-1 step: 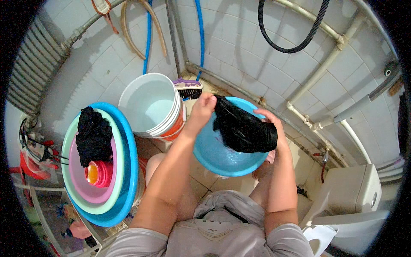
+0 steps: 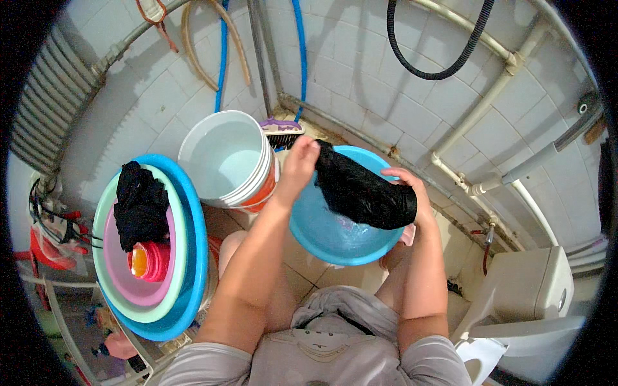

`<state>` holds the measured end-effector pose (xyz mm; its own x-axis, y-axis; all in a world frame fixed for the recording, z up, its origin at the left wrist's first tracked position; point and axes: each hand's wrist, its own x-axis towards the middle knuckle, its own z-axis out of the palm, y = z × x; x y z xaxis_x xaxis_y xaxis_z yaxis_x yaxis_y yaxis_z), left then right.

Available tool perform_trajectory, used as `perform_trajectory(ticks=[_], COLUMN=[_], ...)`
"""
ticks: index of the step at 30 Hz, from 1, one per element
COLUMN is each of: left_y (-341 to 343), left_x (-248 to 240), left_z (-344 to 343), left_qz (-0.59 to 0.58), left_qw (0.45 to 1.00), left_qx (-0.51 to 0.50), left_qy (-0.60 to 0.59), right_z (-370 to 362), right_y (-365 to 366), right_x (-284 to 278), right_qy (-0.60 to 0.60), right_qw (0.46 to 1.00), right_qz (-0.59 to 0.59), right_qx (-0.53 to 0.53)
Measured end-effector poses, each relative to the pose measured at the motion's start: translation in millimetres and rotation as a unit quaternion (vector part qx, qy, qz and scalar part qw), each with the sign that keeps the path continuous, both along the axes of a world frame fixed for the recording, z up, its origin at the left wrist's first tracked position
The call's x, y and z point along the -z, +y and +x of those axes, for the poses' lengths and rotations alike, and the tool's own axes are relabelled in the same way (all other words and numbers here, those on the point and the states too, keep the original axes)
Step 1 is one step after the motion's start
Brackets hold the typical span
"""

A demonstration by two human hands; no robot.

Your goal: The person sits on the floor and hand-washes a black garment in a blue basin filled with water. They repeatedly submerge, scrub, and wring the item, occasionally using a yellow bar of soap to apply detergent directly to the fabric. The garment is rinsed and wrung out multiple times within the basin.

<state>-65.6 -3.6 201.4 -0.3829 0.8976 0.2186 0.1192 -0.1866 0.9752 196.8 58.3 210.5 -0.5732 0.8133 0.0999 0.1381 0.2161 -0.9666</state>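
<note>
A wet black piece of clothing (image 2: 364,186) is stretched between my hands over a light blue basin (image 2: 322,244); its exact kind does not show. My left hand (image 2: 299,166) is closed, pinching its upper left end. At the other end, my right hand (image 2: 410,192) grips the cloth, with part of its fingers hidden behind or inside the fabric. Water with a little foam (image 2: 351,228) shows in the basin beneath.
On the left, nested blue, mint and pink basins (image 2: 196,257) hold a black garment (image 2: 140,202) and a pink-red container (image 2: 151,260). A water-filled white bucket (image 2: 222,157) stands beside a scrubbing brush (image 2: 283,132). At right is a white toilet (image 2: 515,283); pipes (image 2: 476,116) line the tiled wall.
My left hand has shifted slightly left, drawing its end of the black cloth along, so the cloth looks a bit more stretched. The right hand stays nearly in place.
</note>
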Motion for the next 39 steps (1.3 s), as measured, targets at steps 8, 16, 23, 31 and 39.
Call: perform_trajectory(ticks=[8, 16, 23, 31, 39], left_y=[-4, -5, -14, -8, -12], left_x=[-19, -7, -17, -4, -14], left_z=[-8, 22, 34, 26, 38], left_qz=[-0.068, -0.074, -0.151, -0.114, -0.133], left_qw=[0.962, 0.987, 0.898, 0.894, 0.898], left_qx=[0.035, 0.087, 0.038, 0.066, 0.056], left_qy=[-0.261, -0.113, -0.411, -0.428, -0.416], right_z=[5, -21, -76, -68, -79], right_y=[3, -13, -57, -23, -39], right_x=[16, 40, 32, 50, 49], right_qy=[-0.263, -0.244, -0.062, 0.072, -0.097], right_qw=[0.952, 0.970, 0.993, 0.985, 0.984], right_qz=[0.094, -0.008, 0.070, -0.124, -0.003], right_qx=[0.124, -0.001, 0.069, 0.096, 0.153])
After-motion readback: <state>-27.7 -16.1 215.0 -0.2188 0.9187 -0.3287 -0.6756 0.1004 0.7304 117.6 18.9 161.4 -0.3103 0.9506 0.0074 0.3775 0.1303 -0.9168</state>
